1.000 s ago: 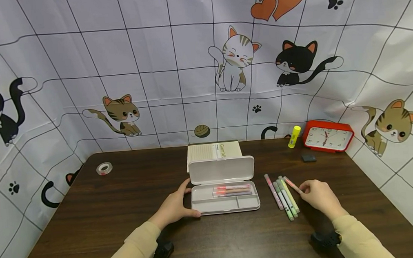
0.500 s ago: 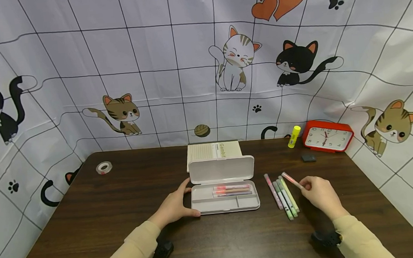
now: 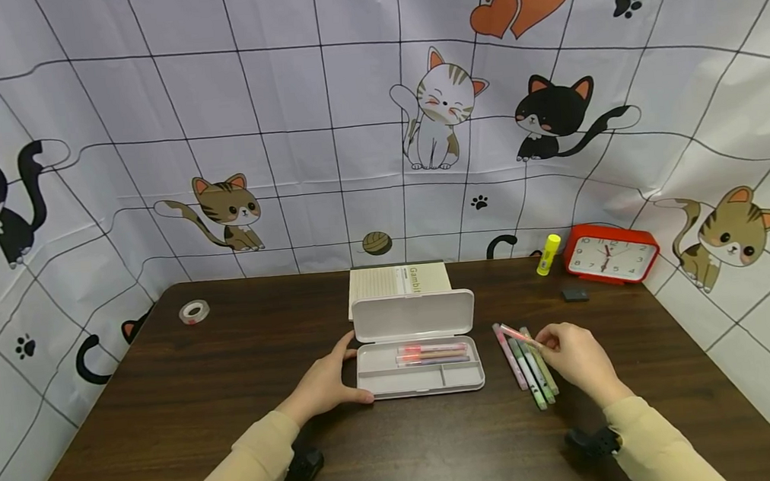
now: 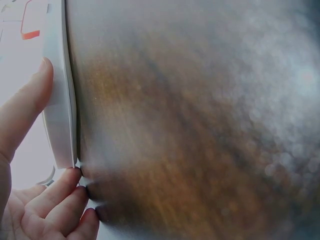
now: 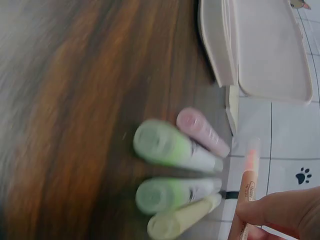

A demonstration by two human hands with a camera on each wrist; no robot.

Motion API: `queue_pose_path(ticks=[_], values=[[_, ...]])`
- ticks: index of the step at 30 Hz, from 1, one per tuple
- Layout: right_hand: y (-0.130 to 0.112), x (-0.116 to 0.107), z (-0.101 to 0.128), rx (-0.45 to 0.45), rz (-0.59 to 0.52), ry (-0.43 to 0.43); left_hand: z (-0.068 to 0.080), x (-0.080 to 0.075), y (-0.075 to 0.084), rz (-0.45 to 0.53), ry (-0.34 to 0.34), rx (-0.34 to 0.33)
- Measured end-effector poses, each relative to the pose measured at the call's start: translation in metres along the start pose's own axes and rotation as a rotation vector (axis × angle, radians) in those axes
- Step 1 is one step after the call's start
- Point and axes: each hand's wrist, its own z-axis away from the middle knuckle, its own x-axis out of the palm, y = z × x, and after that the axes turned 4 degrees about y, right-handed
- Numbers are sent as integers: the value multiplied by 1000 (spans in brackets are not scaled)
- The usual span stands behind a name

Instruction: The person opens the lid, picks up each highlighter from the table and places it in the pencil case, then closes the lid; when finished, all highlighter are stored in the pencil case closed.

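My left hand [image 3: 324, 383] grips the left end of an open white pencil case [image 3: 391, 383], thumb at the front corner and fingers toward the back. In the left wrist view the thumb [image 4: 30, 102] lies along the case's side wall. Several markers [image 3: 432, 354] lie in the case's rear compartment. My right hand [image 3: 576, 357] pinches a peach-coloured marker [image 5: 248, 187] with a clear cap over an orange-pink tip. It is held above a loose row of markers on the table: a pink marker [image 5: 200, 130], two green markers [image 5: 172, 147] and a yellow marker [image 5: 180, 220].
Behind the case lies a notepad [image 3: 398, 281]. A roll of tape [image 3: 194, 312] sits at the far left of the dark wooden table [image 3: 166, 412]. At the far right stand a yellow tube [image 3: 548, 254] and a red clock [image 3: 613, 252], with a small dark block [image 3: 575, 295] in front.
My right hand has lifted the peach marker from the right side of the row and moved left, over the other markers. The left hand and the case stay in place.
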Motion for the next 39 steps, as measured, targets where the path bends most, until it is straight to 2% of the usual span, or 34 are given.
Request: queue_pose_path(ticks=[19,26,33,39], values=[[-38,20,-13,-89,18,-27,0,-1,1,6,1,-4],[-54,32,-18,-130,23,-32,0,-1,0,1,3,-3],[-77,46,-25,-216,3,-24,-1,0,-1,-1,3,7],[-94,58,-28,-223,9,-31,1,1,-2,1,9,10]])
